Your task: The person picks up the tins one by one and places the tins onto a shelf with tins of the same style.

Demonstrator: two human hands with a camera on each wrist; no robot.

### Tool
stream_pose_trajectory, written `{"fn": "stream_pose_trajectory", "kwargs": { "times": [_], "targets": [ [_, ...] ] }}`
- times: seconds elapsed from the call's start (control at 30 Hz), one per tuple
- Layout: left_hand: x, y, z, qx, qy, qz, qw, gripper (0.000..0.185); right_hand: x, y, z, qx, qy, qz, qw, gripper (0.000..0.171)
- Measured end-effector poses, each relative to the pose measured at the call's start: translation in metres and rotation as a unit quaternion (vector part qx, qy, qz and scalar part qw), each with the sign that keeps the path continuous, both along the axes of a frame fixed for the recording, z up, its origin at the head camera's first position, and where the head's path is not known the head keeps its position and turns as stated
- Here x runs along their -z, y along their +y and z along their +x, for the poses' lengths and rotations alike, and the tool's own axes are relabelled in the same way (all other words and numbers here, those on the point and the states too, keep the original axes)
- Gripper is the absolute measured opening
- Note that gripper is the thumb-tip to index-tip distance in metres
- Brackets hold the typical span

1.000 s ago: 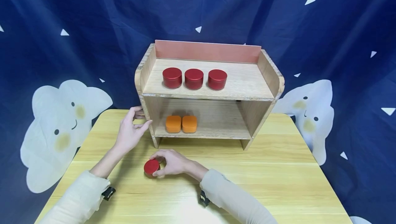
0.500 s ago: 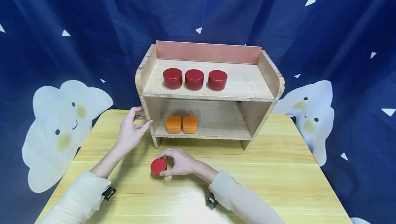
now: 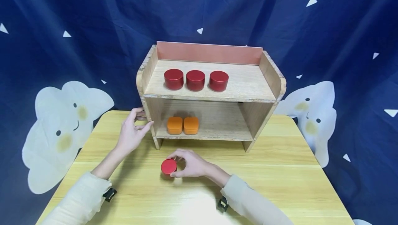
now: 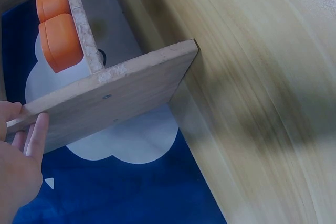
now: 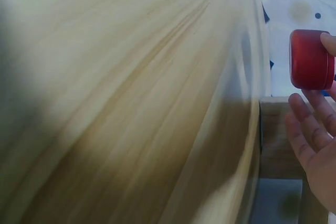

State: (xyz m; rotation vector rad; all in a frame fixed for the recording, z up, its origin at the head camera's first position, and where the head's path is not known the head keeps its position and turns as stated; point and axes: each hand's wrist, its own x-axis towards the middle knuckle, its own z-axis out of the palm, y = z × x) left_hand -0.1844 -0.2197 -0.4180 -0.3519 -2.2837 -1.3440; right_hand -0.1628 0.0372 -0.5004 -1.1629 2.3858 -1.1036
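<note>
Between thumb and fingertips my right hand (image 3: 192, 163) holds a small round red tin (image 3: 169, 167) by its side, over the table in front of the shelf. In the right wrist view, the red tin (image 5: 308, 60) shows its side and lid seam, with the lower fingers spread below it. My left hand (image 3: 130, 131) grips the left side panel of a two-tier wooden shelf (image 3: 209, 138). The left wrist view has the thumb at the panel's edge and the fingers (image 4: 38, 139) against its outer face.
Three red tins (image 3: 195, 80) stand in a row on the upper tier. Two orange square tins (image 3: 182, 125) sit side by side at the left of the lower tier. Behind the wooden table (image 3: 280, 183) hangs a blue curtain (image 3: 199, 7) with cloud prints.
My right hand has moved to the right across the table front, carrying the red tin with it. My left hand stays on the shelf panel. The tins on the shelf have not moved.
</note>
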Motion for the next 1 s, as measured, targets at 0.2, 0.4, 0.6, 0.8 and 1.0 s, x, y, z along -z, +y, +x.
{"fn": "stream_pose_trajectory", "kwargs": {
  "times": [0.2,0.4,0.6,0.8,1.0],
  "targets": [
    [0.0,0.0,0.0,0.0,0.002,0.004,1.0,0.046,0.0,0.011,0.001,-0.001,0.005,-0.016,1.0,0.06],
    [0.0,0.0,0.0,0.003,0.006,0.005,1.0,0.045,-0.004,0.023,0.005,0.007,-0.009,-0.027,1.0,0.06],
    [0.001,0.0,0.0,0.005,0.002,0.008,1.0,0.046,-0.007,0.04,0.008,0.021,-0.014,-0.036,0.999,0.059],
    [0.0,0.0,0.001,0.003,-0.003,0.007,1.0,0.047,-0.015,0.054,0.007,0.034,-0.016,-0.055,0.998,0.057],
    [-0.001,0.001,0.0,0.004,-0.006,0.008,0.9999,0.047,-0.022,0.069,0.006,0.042,0.027,-0.068,0.996,0.056]
  ]
}}
